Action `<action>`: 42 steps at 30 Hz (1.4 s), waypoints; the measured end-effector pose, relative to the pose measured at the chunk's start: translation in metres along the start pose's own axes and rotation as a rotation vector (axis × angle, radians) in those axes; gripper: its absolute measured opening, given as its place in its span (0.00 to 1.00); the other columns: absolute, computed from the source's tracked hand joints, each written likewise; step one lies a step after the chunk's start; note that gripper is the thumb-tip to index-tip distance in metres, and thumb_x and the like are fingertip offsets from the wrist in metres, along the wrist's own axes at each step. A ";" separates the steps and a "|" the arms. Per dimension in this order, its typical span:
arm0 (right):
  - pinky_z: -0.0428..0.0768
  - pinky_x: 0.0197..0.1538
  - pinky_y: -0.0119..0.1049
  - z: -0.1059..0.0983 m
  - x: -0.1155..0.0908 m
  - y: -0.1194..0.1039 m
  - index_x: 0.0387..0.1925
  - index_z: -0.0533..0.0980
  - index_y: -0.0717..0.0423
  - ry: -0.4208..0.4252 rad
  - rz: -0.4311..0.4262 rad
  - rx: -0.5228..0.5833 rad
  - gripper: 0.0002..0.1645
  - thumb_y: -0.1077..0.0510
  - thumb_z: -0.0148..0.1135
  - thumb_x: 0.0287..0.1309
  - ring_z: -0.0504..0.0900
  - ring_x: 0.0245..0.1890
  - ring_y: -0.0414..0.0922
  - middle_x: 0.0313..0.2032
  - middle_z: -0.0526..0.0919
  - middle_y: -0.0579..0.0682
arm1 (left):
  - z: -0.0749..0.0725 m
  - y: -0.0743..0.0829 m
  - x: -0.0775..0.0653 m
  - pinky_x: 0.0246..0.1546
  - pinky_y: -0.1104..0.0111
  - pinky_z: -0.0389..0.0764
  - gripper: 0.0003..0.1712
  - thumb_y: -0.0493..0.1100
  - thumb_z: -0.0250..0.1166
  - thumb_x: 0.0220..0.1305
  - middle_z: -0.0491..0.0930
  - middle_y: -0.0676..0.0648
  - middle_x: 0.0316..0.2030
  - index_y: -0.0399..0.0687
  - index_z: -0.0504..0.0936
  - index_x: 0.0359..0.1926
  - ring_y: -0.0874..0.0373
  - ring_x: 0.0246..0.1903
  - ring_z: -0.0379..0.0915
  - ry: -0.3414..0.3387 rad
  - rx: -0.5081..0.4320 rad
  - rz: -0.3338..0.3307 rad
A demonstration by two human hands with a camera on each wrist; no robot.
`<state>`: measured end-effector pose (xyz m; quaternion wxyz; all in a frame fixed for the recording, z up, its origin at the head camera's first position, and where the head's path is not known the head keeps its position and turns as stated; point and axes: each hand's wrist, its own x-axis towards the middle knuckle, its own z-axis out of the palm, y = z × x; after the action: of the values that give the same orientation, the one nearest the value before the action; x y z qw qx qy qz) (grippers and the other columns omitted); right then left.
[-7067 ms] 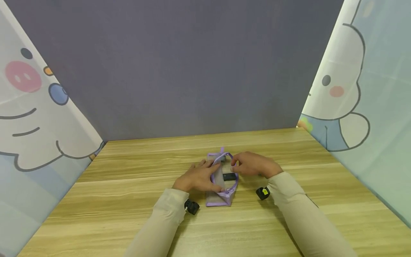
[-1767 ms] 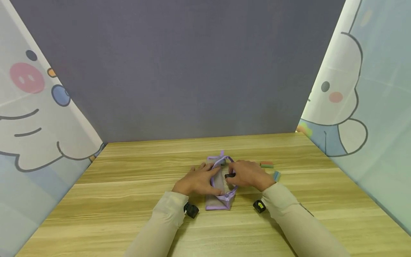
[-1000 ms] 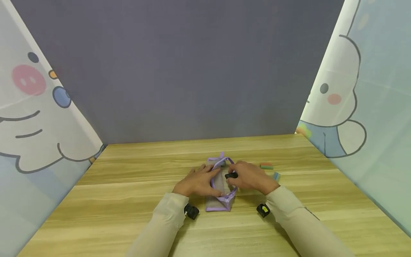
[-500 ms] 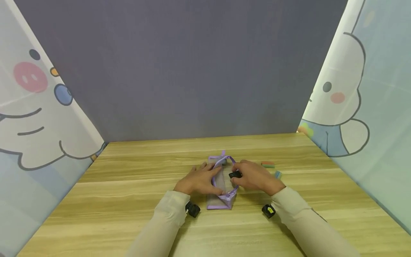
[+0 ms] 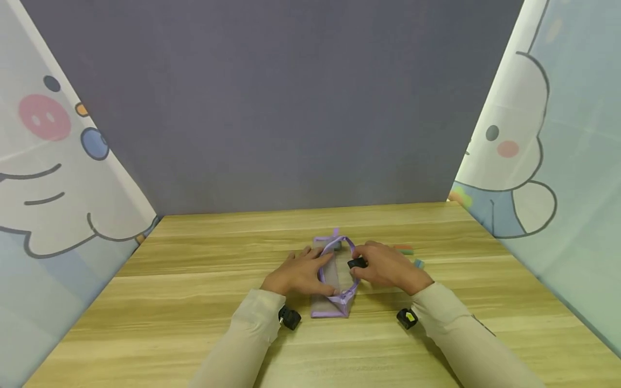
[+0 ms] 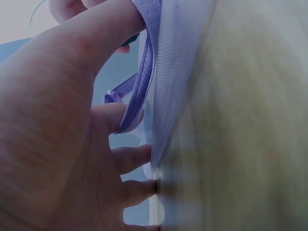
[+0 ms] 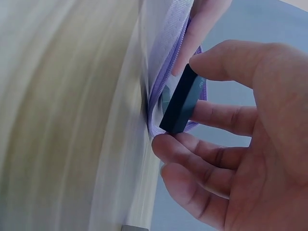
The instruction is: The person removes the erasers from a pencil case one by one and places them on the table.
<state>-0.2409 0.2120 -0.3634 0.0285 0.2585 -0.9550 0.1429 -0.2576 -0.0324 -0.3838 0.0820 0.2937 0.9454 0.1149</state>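
Note:
A mesh pouch [image 5: 326, 308] with purple zip edging lies on the table, its mouth spread wide. My left hand [image 5: 301, 272] rests on its left side with fingers spread, thumb and index finger inside the purple rim. In the right wrist view, my right hand [image 7: 269, 110] pinches a small black rectangular block [image 7: 183, 103] between thumb and fingers. In the head view the black block [image 5: 357, 263] is at the right rim of the pouch mouth. A small greyish piece [image 5: 337, 246] shows at the pouch's far end; its kind is unclear.
On the wooden table [image 5: 204, 345], a red-and-green piece [image 5: 404, 249] and a blue piece [image 5: 419, 264] lie right of the pouch, close to my right hand and wrist. A dark grey panel [image 5: 301, 108] stands at the back edge.
Earlier the black block lay in the pouch with my right hand beside it. My right hand has since gripped it and drawn it rightward to the rim. The left hand stays put.

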 end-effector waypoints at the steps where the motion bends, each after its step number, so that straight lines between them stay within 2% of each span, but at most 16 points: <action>1: 0.78 0.40 0.42 0.000 0.000 0.000 0.48 0.82 0.49 0.000 0.001 -0.001 0.17 0.45 0.65 0.63 0.76 0.36 0.40 0.40 0.79 0.43 | 0.000 0.000 0.000 0.68 0.35 0.48 0.58 0.77 0.63 0.53 0.51 0.46 0.78 0.59 0.56 0.79 0.36 0.75 0.43 0.001 0.001 0.003; 13: 0.79 0.41 0.49 -0.005 0.000 0.002 0.47 0.82 0.51 0.036 -0.010 -0.006 0.17 0.46 0.67 0.62 0.77 0.35 0.40 0.37 0.80 0.44 | -0.001 -0.001 0.001 0.68 0.35 0.48 0.59 0.77 0.64 0.52 0.51 0.45 0.78 0.58 0.58 0.79 0.36 0.75 0.43 0.014 -0.005 -0.001; 22: 0.76 0.34 0.38 -0.005 -0.011 0.008 0.44 0.84 0.52 0.068 -0.018 -0.009 0.18 0.46 0.70 0.58 0.74 0.32 0.38 0.35 0.80 0.43 | 0.001 0.000 0.000 0.69 0.36 0.47 0.59 0.78 0.64 0.51 0.50 0.46 0.78 0.59 0.58 0.79 0.38 0.76 0.42 -0.006 -0.008 -0.003; 29: 0.80 0.38 0.42 -0.013 -0.013 0.017 0.47 0.84 0.56 0.064 -0.005 -0.022 0.23 0.45 0.71 0.56 0.78 0.34 0.39 0.37 0.81 0.44 | 0.001 0.001 -0.001 0.70 0.37 0.46 0.59 0.77 0.64 0.51 0.50 0.45 0.78 0.59 0.58 0.79 0.38 0.76 0.42 0.000 -0.014 0.001; 42: 0.78 0.38 0.41 -0.025 -0.015 0.022 0.45 0.84 0.58 0.072 -0.035 -0.018 0.22 0.46 0.71 0.56 0.76 0.32 0.39 0.35 0.81 0.45 | -0.002 0.000 -0.002 0.69 0.37 0.46 0.59 0.77 0.64 0.51 0.51 0.45 0.78 0.58 0.58 0.78 0.38 0.75 0.43 0.004 -0.016 0.010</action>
<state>-0.2393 0.2452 -0.3475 0.0679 0.2694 -0.9499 0.1432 -0.2562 -0.0337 -0.3813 0.0819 0.2975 0.9432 0.1232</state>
